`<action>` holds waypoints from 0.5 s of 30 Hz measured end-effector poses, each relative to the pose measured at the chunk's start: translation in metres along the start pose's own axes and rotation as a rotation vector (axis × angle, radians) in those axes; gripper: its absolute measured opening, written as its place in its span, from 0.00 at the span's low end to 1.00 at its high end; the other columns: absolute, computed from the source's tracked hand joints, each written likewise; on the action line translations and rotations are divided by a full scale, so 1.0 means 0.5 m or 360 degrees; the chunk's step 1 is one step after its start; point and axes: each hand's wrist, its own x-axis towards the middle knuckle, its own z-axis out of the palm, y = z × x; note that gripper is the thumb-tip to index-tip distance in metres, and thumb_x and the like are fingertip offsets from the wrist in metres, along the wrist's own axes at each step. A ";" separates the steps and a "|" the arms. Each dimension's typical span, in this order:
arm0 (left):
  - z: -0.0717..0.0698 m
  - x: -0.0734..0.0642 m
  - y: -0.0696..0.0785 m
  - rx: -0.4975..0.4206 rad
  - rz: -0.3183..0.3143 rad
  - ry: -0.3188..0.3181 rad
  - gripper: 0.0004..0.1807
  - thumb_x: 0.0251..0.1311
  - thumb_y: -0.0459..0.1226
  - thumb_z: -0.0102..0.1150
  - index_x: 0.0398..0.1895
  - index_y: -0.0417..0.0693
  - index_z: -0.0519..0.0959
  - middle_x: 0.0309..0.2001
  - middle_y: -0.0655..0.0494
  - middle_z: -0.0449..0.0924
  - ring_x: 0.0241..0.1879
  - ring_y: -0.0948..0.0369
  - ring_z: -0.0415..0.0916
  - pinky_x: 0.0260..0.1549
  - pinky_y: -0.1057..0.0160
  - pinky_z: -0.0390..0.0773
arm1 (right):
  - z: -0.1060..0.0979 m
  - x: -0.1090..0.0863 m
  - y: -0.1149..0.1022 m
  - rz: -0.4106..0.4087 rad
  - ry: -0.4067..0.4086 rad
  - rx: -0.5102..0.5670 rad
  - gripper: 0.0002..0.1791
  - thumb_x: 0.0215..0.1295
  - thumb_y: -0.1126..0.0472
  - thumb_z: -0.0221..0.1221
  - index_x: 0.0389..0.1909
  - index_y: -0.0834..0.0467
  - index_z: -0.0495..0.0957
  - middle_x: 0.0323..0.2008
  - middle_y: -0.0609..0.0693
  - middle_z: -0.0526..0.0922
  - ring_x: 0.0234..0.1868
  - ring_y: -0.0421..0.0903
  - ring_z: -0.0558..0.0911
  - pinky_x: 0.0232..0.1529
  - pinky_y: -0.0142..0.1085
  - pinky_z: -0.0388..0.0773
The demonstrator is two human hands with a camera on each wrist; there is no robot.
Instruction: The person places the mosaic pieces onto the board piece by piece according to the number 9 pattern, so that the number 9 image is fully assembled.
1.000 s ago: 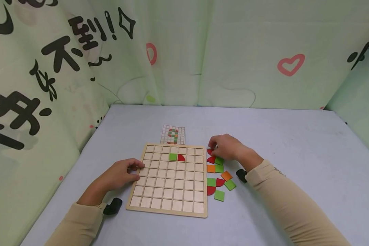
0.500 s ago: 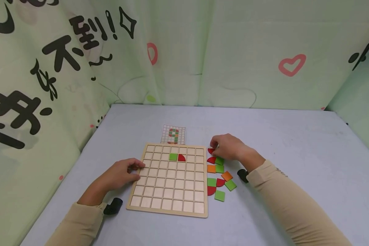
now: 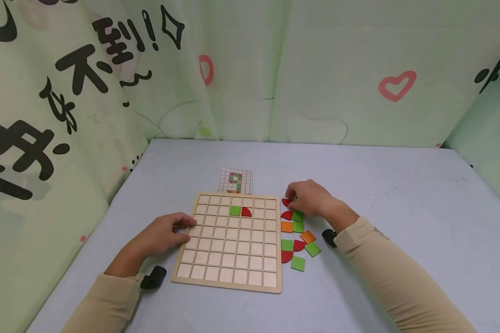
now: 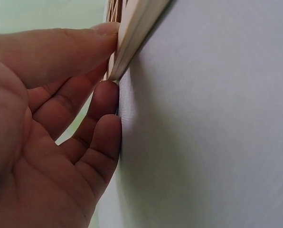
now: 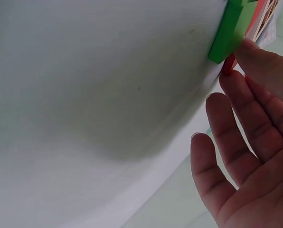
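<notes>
A pale wooden board with a grid of square cells lies on the table. In its upper cells sit a green square tile and a red quarter-circle tile, side by side. My left hand rests thumb and fingertips along the board's left edge; the left wrist view shows the thumb against the wooden edge. Off the board's upper right corner, my right hand pinches another red quarter-circle tile between thumb and index finger. In the right wrist view a green tile overlaps the thumb tip.
Loose tiles lie along the board's right side: orange squares, green squares and red quarter-circles. A small gridded card with a coloured pattern lies behind the board. A printed curtain encloses the table.
</notes>
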 end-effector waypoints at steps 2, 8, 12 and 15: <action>-0.001 0.000 0.001 0.0002 0.0004 -0.0001 0.17 0.61 0.31 0.65 0.54 0.43 0.80 0.54 0.49 0.78 0.55 0.50 0.73 0.56 0.47 0.71 | 0.000 -0.001 -0.001 -0.0004 0.0005 -0.0012 0.11 0.66 0.63 0.63 0.48 0.61 0.80 0.42 0.54 0.82 0.44 0.52 0.76 0.49 0.45 0.78; -0.003 0.000 0.001 0.0004 0.0008 -0.0005 0.17 0.61 0.31 0.65 0.54 0.43 0.80 0.54 0.49 0.78 0.55 0.50 0.73 0.56 0.47 0.71 | -0.002 0.000 -0.005 0.0006 -0.0012 -0.0026 0.13 0.66 0.63 0.63 0.49 0.62 0.79 0.42 0.54 0.81 0.44 0.52 0.76 0.49 0.45 0.78; -0.003 0.000 0.001 -0.0001 0.0005 -0.0006 0.17 0.61 0.31 0.65 0.54 0.43 0.80 0.54 0.49 0.78 0.55 0.50 0.73 0.56 0.47 0.71 | -0.002 0.000 -0.007 0.0020 -0.0028 -0.0023 0.13 0.66 0.63 0.62 0.50 0.62 0.79 0.42 0.54 0.81 0.44 0.52 0.76 0.49 0.45 0.78; -0.002 0.000 0.001 -0.0008 0.0001 -0.0006 0.17 0.61 0.31 0.65 0.54 0.43 0.80 0.54 0.49 0.78 0.55 0.50 0.73 0.56 0.47 0.71 | -0.001 0.000 -0.005 0.0021 -0.0032 -0.0018 0.14 0.66 0.63 0.62 0.50 0.62 0.79 0.42 0.54 0.81 0.44 0.52 0.76 0.49 0.45 0.78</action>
